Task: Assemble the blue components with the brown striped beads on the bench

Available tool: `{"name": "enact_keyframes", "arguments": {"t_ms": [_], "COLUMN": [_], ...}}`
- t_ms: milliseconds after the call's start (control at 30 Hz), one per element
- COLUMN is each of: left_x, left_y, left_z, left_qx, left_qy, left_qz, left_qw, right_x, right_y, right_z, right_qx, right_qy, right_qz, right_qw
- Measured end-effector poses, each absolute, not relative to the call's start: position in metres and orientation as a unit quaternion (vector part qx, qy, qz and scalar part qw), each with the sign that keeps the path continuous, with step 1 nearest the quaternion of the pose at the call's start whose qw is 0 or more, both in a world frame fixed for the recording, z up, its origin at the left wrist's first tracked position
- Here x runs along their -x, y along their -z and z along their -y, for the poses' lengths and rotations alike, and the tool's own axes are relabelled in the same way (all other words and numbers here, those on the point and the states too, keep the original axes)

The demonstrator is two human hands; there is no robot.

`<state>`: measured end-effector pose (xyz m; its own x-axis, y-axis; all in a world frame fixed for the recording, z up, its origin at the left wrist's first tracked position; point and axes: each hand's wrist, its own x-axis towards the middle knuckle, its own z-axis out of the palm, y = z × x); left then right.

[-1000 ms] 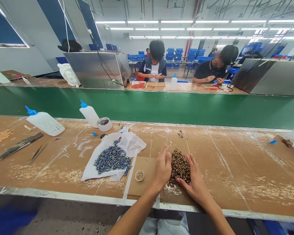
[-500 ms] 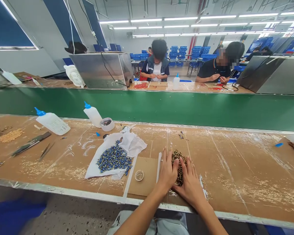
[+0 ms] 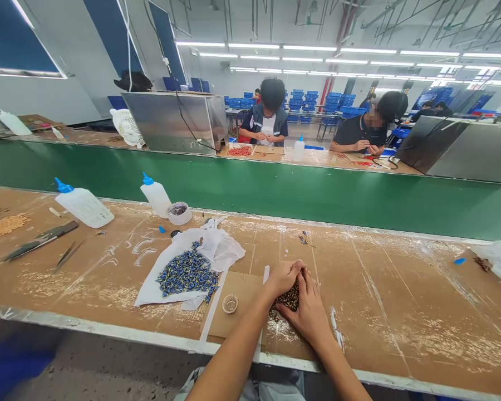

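A heap of small dark brown-and-gold pieces lies on the cardboard-covered bench between my two hands. My left hand curves round the far left side of the heap, its fingers bent and partly hidden. Along the right side rests my right hand, fingers stretched out and thumb spread across the near edge. Both hands touch the heap, and their fingertips meet at its far end. To the left, a small round cup stands on a cardboard sheet with white tape strips along its sides.
Blue-and-yellow small pieces lie on a white plastic bag. Farther left are squeeze bottles, a tape roll, tweezers and tan pieces. Beyond the green conveyor belt, two people work at another bench.
Both hands have drawn closer together round the heap. My left hand has gone from lying flat alongside to curving over the far end. The heap is gathered nearer to me. The view has shifted slightly.
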<state>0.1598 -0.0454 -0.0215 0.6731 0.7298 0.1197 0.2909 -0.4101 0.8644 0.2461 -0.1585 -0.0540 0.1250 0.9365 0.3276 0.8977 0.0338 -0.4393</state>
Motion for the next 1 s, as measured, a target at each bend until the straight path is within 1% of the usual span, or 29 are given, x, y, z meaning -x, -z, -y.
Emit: {"name": "enact_keyframes", "arguments": {"t_ms": [433,667,733,833,900,1000], "left_x": [-0.159,-0.155,-0.149,-0.13,-0.115,-0.099], "left_y": [0.015,0.0,-0.005,-0.001,0.013,0.042], "left_z": [0.048,0.044,0.049,0.069,0.088,0.116], "left_qx": [-0.789,-0.802,-0.805,-0.811,-0.815,-0.839], "left_qy": [-0.252,-0.261,-0.272,-0.29,-0.285,-0.268], "left_qz": [-0.366,-0.352,-0.345,-0.36,-0.392,-0.4], "left_qw": [0.424,0.407,0.398,0.359,0.317,0.252], "right_x": [-0.237,-0.247,-0.249,-0.245,-0.238,-0.228], "right_y": [0.059,0.043,0.043,0.057,0.075,0.101], "right_z": [0.147,0.154,0.162,0.176,0.182,0.183], "right_qx": [0.69,0.665,0.67,0.692,0.706,0.738], "right_qy": [-0.028,-0.099,-0.1,-0.041,0.015,0.09], "right_qz": [0.632,0.641,0.639,0.637,0.638,0.613], "right_qw": [0.351,0.371,0.366,0.336,0.307,0.269]}}
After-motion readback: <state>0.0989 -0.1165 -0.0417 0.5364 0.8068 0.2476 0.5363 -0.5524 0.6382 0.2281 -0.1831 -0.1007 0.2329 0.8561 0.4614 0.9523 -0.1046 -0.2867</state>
